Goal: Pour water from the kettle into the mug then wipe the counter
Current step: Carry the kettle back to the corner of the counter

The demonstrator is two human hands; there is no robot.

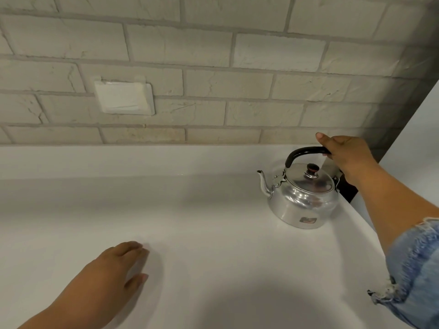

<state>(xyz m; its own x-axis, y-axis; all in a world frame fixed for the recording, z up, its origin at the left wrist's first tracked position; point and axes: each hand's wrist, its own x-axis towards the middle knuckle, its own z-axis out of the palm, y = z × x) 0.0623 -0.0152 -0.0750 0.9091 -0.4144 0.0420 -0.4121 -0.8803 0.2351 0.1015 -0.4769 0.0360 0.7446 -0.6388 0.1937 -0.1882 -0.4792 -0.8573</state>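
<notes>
Right hand (345,154) wrapped around the black handle (303,153) of the kettle (301,198), far right on the counter (202,222).
Left hand (114,264) spread flat, empty; lift level, spout (263,184) up; no mug visible.

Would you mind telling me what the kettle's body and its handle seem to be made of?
Kettle: apparently polished metal, perhaps aluminium or steel, given its silvery mirror-like reflections. Its handle, gripped by the right hand: glossy black, probably plastic, though the look leaves that open.
</notes>
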